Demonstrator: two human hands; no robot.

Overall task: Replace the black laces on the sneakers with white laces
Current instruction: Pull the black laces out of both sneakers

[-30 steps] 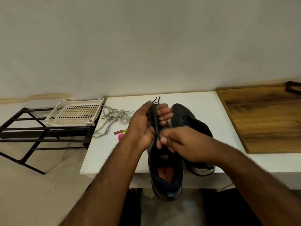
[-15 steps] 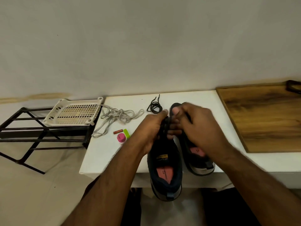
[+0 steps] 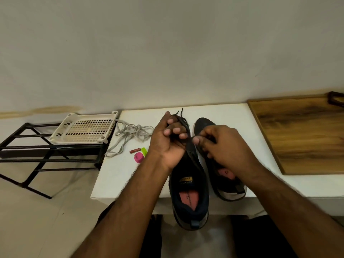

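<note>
Two dark sneakers lie on the white table (image 3: 119,175). The nearer sneaker (image 3: 189,194) hangs over the front edge, its toe gripped by my left hand (image 3: 167,140). My right hand (image 3: 221,144) pinches the black lace (image 3: 190,146) at the sneaker's eyelets. The second sneaker (image 3: 203,124) lies to the right, half hidden under my right hand. A loose black lace (image 3: 181,116) peeks out behind my left fingers. The white laces (image 3: 130,135) lie tangled at the table's back left.
A pink cap (image 3: 139,157), a green piece (image 3: 144,151) and a small red tube (image 3: 135,150) lie left of my hands. A white perforated tray (image 3: 83,129) sits on a black metal rack (image 3: 37,151) at the left. A wooden board (image 3: 301,135) covers the right.
My left hand has lifted the sneaker's toe end and now covers the loose black lace. My right hand has drawn back from the toe to the eyelets.
</note>
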